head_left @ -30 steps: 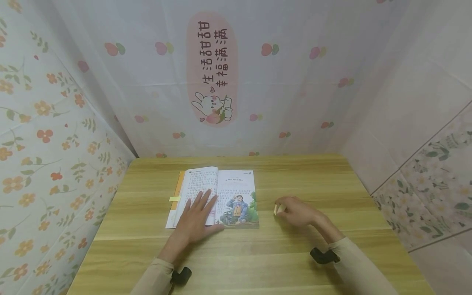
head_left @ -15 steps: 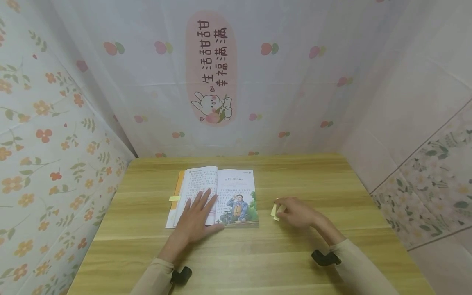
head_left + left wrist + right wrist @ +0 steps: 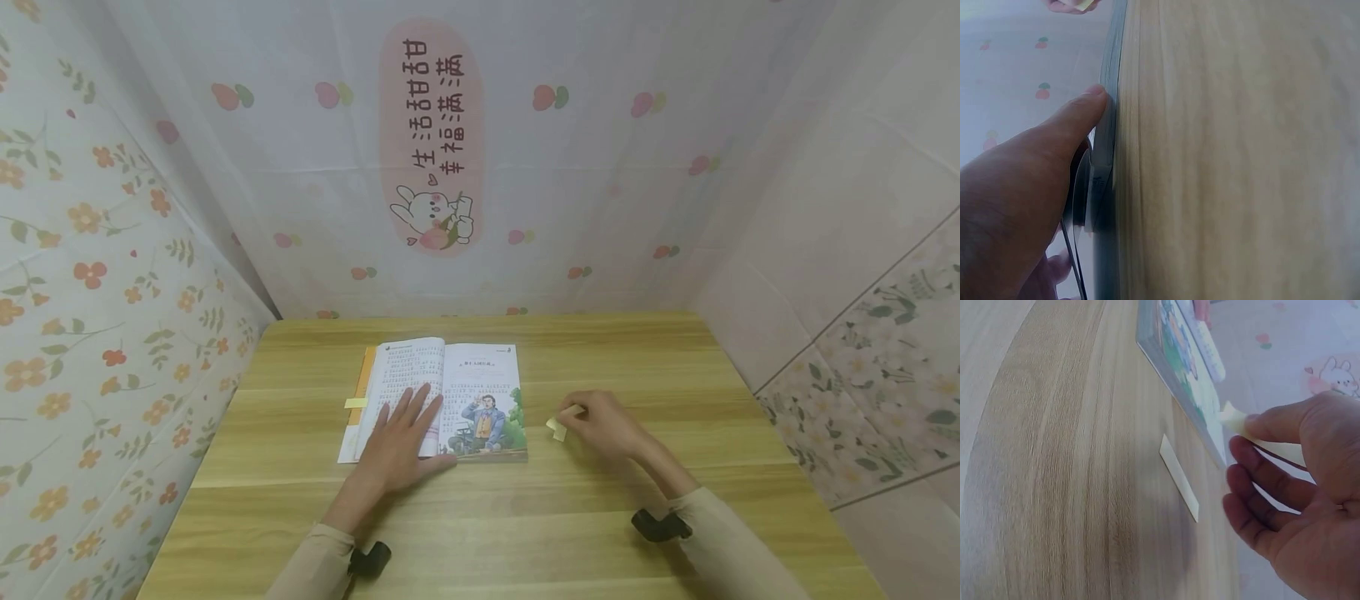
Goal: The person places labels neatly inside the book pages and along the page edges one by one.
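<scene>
An open book (image 3: 480,375) lies on the table, printed text on its left page and a picture of a seated figure on the right one. My left hand (image 3: 397,446) rests with spread fingers on the left page; its thumb (image 3: 1079,112) lies along the lower edge. Right of the book, my right hand (image 3: 609,427) pinches a pale yellow sticky note (image 3: 1235,420) between thumb and index finger, the other fingers loosely bent. Below that hand, a flat pale yellow strip (image 3: 1179,478) lies on the wood.
A yellow tab (image 3: 355,403) sticks out from the book's left edge, beside an orange cover flap (image 3: 365,375). The wooden table (image 3: 480,533) ends at a printed curtain (image 3: 600,183) behind, with a floral curtain (image 3: 120,292) on the left.
The right hand's fingers have lifted slightly with a sticky note, and another yellow piece now shows below them on the table. Left hand and book have stayed put.
</scene>
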{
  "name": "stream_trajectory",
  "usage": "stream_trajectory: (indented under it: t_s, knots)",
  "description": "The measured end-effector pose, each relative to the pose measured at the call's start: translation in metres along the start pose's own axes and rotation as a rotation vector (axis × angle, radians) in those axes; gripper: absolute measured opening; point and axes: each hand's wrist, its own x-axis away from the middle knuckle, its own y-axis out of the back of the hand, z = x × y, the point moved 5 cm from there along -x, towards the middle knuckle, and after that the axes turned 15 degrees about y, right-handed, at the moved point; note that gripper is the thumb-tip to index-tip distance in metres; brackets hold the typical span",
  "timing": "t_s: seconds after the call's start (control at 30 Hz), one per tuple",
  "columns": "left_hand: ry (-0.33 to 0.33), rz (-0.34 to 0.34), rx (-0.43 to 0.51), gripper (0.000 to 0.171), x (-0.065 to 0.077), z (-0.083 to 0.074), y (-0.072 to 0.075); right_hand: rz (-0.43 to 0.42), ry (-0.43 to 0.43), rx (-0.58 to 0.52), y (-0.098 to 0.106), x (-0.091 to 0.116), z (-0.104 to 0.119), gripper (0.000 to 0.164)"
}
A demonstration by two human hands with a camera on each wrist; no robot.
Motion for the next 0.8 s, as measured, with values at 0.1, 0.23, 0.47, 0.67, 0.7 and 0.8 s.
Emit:
stream_trajectory:
  t_s: [0.1,0.23,0.47,0.67,0.7,0.8]
  knots:
    - [0.001,-0.007,-0.002,0.107,0.000,0.001,-0.001,-0.046,-0.016,-0.038,0.000,-0.002,0.001,0.013]
    - [0.002,-0.011,-0.008,0.108,-0.001,0.002,-0.002,-0.088,-0.016,-0.069,-0.001,-0.005,0.001,0.010]
    - [0.000,-0.001,-0.008,0.108,-0.001,0.001,-0.002,-0.133,0.015,-0.051,-0.003,-0.010,0.001,0.014]
    - [0.000,-0.003,-0.011,0.108,-0.001,0.001,-0.001,-0.175,0.042,-0.005,-0.004,-0.014,0.001,0.013]
    - [0.000,-0.002,-0.011,0.108,-0.001,0.000,-0.001,-0.178,0.050,-0.003,-0.005,-0.015,0.002,0.013]
    - [-0.003,-0.002,-0.011,0.108,0.000,0.000,0.000,-0.187,0.065,-0.008,-0.005,-0.017,0.004,0.013]
